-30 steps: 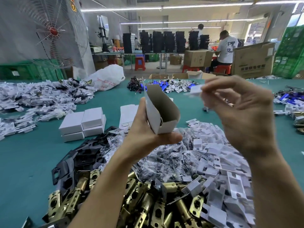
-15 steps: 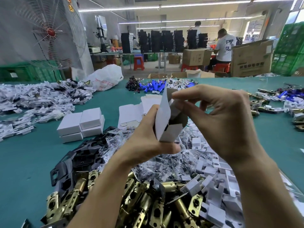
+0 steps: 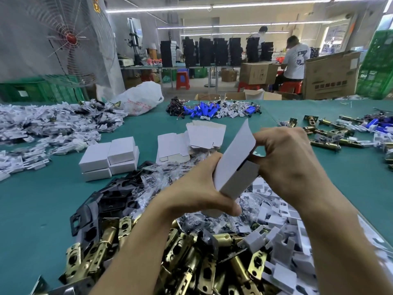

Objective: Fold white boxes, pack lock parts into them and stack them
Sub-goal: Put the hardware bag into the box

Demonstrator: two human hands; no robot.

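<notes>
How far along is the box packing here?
Done: a few closed boxes stacked on the green table. In hand: left hand grips one white box, right hand works its end flap; contents not visible. Left: flat blanks and heaps of brass latches wait unpacked.

Left hand (image 3: pixel 197 194) fingers hidden behind white box (image 3: pixel 234 158).

Both bare forearms are angling in from the near edge, the left one from the near left and the right one from the near right, and the hands are meeting in the middle. The left hand (image 3: pixel 197 188) is gripping a small white cardboard box (image 3: pixel 234 158) from the left, its thumb (image 3: pixel 230 207) lying under the box's near lower corner. The right hand (image 3: pixel 291 165), knuckles turned up, is pinching the box's right end with curled fingers.
</notes>
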